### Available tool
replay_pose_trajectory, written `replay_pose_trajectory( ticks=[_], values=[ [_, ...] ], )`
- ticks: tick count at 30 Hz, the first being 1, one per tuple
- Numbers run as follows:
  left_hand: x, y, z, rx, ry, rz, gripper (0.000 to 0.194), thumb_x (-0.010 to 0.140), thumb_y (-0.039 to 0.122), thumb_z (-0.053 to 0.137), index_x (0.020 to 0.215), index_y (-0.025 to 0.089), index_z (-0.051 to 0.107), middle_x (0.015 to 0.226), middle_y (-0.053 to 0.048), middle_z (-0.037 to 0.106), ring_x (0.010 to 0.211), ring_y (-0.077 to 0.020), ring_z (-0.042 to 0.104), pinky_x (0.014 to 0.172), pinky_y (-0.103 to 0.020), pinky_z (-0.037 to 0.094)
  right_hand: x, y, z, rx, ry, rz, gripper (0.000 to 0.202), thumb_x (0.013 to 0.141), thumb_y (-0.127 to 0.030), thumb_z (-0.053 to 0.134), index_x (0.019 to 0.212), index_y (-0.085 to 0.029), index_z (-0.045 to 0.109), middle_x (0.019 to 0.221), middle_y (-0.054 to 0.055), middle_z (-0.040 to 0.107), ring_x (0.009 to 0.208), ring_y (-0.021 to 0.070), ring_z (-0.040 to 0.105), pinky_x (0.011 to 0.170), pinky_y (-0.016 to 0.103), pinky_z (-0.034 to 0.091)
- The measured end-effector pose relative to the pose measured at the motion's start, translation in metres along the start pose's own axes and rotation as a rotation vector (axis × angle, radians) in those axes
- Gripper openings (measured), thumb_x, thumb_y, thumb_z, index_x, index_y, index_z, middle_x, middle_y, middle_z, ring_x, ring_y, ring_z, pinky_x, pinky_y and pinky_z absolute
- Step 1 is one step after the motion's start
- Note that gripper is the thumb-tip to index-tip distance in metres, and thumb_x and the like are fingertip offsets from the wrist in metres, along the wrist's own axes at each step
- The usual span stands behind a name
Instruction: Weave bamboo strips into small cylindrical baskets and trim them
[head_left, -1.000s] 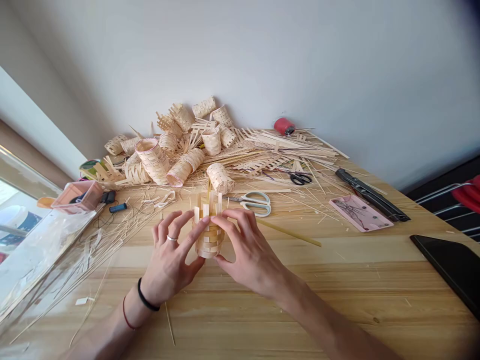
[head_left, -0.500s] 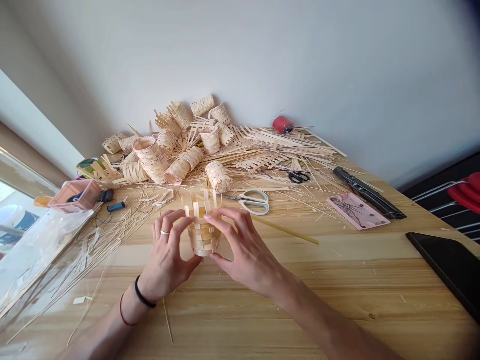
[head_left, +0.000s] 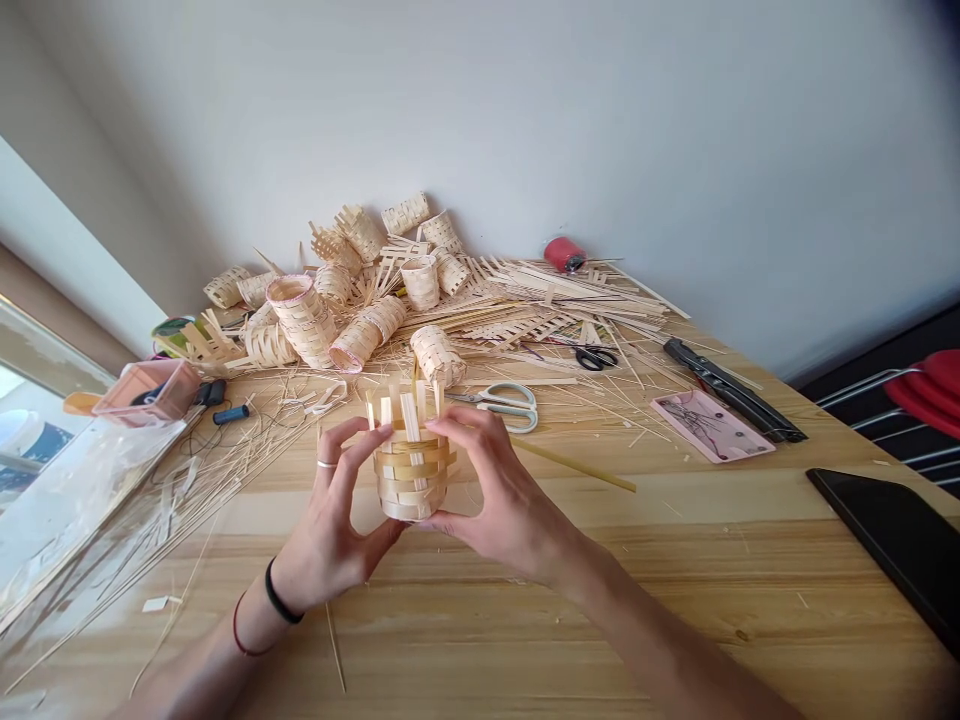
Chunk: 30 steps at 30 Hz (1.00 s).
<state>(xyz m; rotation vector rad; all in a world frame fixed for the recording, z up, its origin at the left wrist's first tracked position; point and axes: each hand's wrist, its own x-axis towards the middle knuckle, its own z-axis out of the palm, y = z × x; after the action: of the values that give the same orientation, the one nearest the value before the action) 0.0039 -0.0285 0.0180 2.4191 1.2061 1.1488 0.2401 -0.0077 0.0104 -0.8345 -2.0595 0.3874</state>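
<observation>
Between my two hands stands a small woven basket (head_left: pixel 409 475) of pale and yellowish flat strips, with loose strip ends sticking up around its top. My left hand (head_left: pixel 345 500) grips its left side, thumb at the bottom and fingertips by the upper weave. On the other side my right hand (head_left: pixel 499 490) holds it the same way, fingertips near the upright strips and thumb low. Just behind lies a finished-looking small woven basket (head_left: pixel 437 355) on its side. Light-handled scissors (head_left: pixel 510 402) rest beyond my right hand, partly hidden by it.
A heap of woven baskets (head_left: pixel 304 315) and loose strips (head_left: pixel 540 290) fills the back. Red thread spool (head_left: pixel 564 254), black scissors (head_left: pixel 596 357), pink tray (head_left: pixel 709 425), a black long tool (head_left: pixel 735 390) and a dark flat device (head_left: pixel 889 550) lie rightward. A pink bin (head_left: pixel 150 390) stands left.
The basket has turned and tilted slightly in my hands, showing more of its front weave. My right fingers have shifted toward its right edge and uncovered more of it.
</observation>
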Motion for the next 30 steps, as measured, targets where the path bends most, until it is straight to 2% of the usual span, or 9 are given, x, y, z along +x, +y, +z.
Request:
replay_pose_trajectory(
  ticks=[6, 11, 15, 17, 19, 22, 26, 28, 30],
  values=[
    [-0.001, -0.001, 0.001, -0.045, 0.032, -0.028, 0.078, 0.094, 0.028, 0.079, 0.160, 0.032, 0.039, 0.145, -0.016, 0.049, 0.139, -0.0374, 0.051, 0.113, -0.064, 0.054, 0.000, -0.003, -0.002, -0.021, 0.003, 0.013, 0.095, 0.081, -0.029, 0.096, 0.157, -0.036, 0.040, 0.141, 0.013, 0.056, 0.138, 0.0398, 0.056, 0.114, 0.067, 0.056],
    [-0.001, -0.002, 0.001, -0.091, 0.020, -0.046, 0.079, 0.092, 0.027, 0.081, 0.159, 0.031, 0.040, 0.148, -0.016, 0.048, 0.142, -0.0362, 0.049, 0.115, -0.062, 0.053, 0.000, -0.005, -0.001, -0.016, 0.021, 0.018, 0.090, 0.083, -0.032, 0.095, 0.157, -0.035, 0.043, 0.137, 0.012, 0.059, 0.132, 0.0375, 0.058, 0.111, 0.064, 0.058],
    [-0.003, -0.006, 0.000, -0.219, 0.010, -0.119, 0.085, 0.091, 0.028, 0.083, 0.161, 0.036, 0.035, 0.154, -0.015, 0.043, 0.149, -0.0381, 0.043, 0.115, -0.062, 0.054, -0.001, -0.005, -0.002, 0.061, 0.019, 0.015, 0.094, 0.091, -0.039, 0.089, 0.166, -0.037, 0.032, 0.155, 0.014, 0.049, 0.149, 0.0383, 0.048, 0.121, 0.066, 0.050],
    [-0.005, -0.010, 0.001, -0.303, 0.006, -0.155, 0.089, 0.090, 0.030, 0.085, 0.162, 0.038, 0.033, 0.159, -0.015, 0.041, 0.153, -0.0387, 0.040, 0.116, -0.061, 0.054, 0.000, -0.006, -0.005, 0.168, 0.051, 0.079, 0.085, 0.097, -0.047, 0.081, 0.165, -0.035, 0.032, 0.161, 0.015, 0.044, 0.152, 0.0367, 0.045, 0.121, 0.062, 0.050],
    [-0.006, -0.015, 0.002, -0.361, 0.010, -0.167, 0.093, 0.088, 0.031, 0.088, 0.162, 0.039, 0.031, 0.163, -0.016, 0.038, 0.157, -0.0392, 0.038, 0.117, -0.060, 0.054, 0.002, -0.006, -0.009, 0.306, 0.080, 0.195, 0.062, 0.103, -0.049, 0.072, 0.155, -0.031, 0.043, 0.151, 0.014, 0.054, 0.142, 0.0318, 0.056, 0.116, 0.056, 0.055],
    [-0.007, -0.021, 0.005, -0.371, 0.017, -0.128, 0.100, 0.085, 0.032, 0.091, 0.163, 0.040, 0.030, 0.166, -0.016, 0.038, 0.158, -0.0398, 0.039, 0.117, -0.060, 0.055, 0.005, -0.004, -0.013, 0.515, 0.017, 0.350, 0.033, 0.104, -0.051, 0.068, 0.123, -0.026, 0.060, 0.120, 0.007, 0.068, 0.114, 0.0243, 0.070, 0.104, 0.047, 0.061],
    [-0.005, -0.025, 0.004, -0.376, -0.062, -0.138, 0.104, 0.083, 0.036, 0.094, 0.165, 0.043, 0.032, 0.170, -0.014, 0.040, 0.160, -0.0427, 0.037, 0.118, -0.062, 0.053, 0.008, 0.006, -0.008, 0.744, -0.045, 0.486, 0.038, 0.096, -0.056, 0.078, 0.107, -0.024, 0.062, 0.107, 0.003, 0.068, 0.101, 0.0206, 0.072, 0.093, 0.039, 0.062],
    [-0.004, -0.026, 0.005, -0.506, -0.124, -0.180, 0.099, 0.086, 0.043, 0.091, 0.167, 0.041, 0.033, 0.178, -0.015, 0.029, 0.164, -0.0453, 0.029, 0.119, -0.061, 0.053, 0.008, 0.013, -0.003, 0.810, -0.046, 0.528, 0.040, 0.092, -0.055, 0.083, 0.107, -0.023, 0.063, 0.108, 0.003, 0.068, 0.102, 0.0205, 0.071, 0.093, 0.038, 0.060],
    [-0.004, -0.027, 0.009, -0.705, -0.122, -0.256, 0.088, 0.094, 0.046, 0.083, 0.166, 0.040, 0.034, 0.182, -0.014, 0.018, 0.162, -0.0446, 0.034, 0.117, -0.059, 0.055, 0.007, 0.019, 0.002, 0.852, -0.034, 0.544, 0.041, 0.091, -0.053, 0.085, 0.110, -0.023, 0.064, 0.112, 0.004, 0.069, 0.106, 0.0211, 0.071, 0.095, 0.038, 0.059]
  ],
)
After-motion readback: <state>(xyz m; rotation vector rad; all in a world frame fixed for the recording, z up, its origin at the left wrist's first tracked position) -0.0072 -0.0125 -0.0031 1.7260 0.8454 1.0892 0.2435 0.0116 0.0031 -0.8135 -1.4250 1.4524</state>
